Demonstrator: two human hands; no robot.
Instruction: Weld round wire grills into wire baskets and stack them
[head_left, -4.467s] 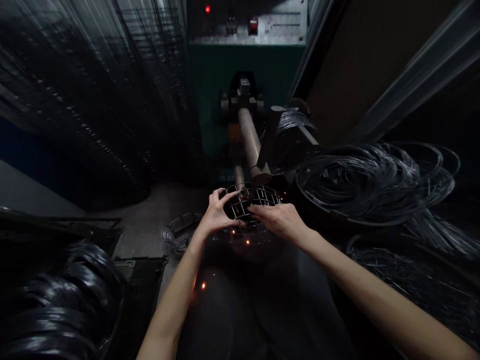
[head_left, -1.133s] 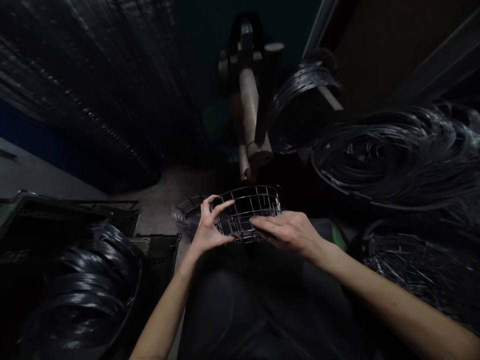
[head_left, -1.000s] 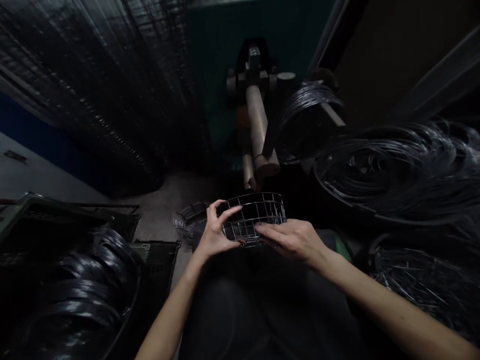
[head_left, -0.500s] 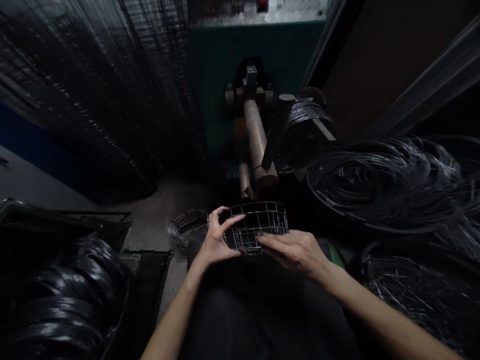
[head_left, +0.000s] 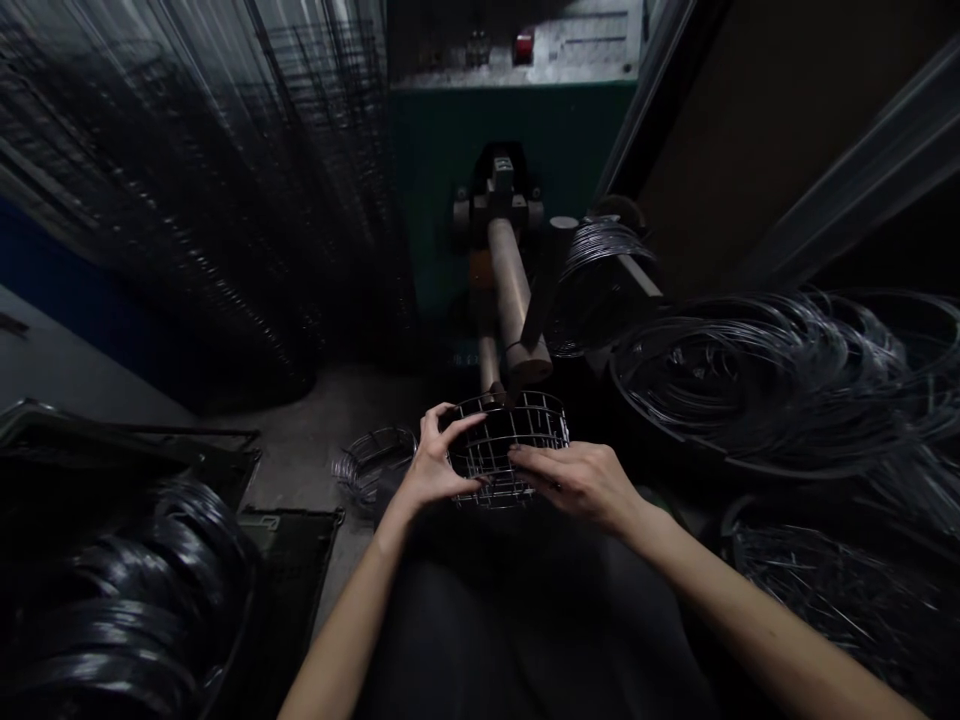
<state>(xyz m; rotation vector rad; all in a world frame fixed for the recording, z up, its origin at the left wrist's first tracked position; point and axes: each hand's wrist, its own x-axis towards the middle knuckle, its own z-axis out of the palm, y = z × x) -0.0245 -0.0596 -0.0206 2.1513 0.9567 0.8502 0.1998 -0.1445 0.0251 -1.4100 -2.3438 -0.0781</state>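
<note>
A round wire basket (head_left: 517, 425) of crossed metal rods is held between my hands, over my lap and just below the machine's arms. My left hand (head_left: 439, 462) grips its left side, thumb low and fingers along the upper rim. On the right, my right hand (head_left: 581, 480) has its fingers pressed together at the basket's near side; whether a small wire is between them is too dark to see. The upper electrode arm (head_left: 517, 295) of what looks like a spot welder points toward me, and the lower arm (head_left: 490, 370) ends right at the basket's far rim.
Another wire basket (head_left: 371, 460) rests at the left. A crate (head_left: 289, 545) sits beside wire rings (head_left: 150, 590). On the right are a tub of large wire hoops (head_left: 757, 370) and a container of short wire pieces (head_left: 840, 580). Stacked mesh (head_left: 202, 180) stands behind left.
The basket has moved slightly up toward the lower arm and tilted, so more of its mesh shows. Both hands have moved with it, keeping their hold. The view has shifted a little.
</note>
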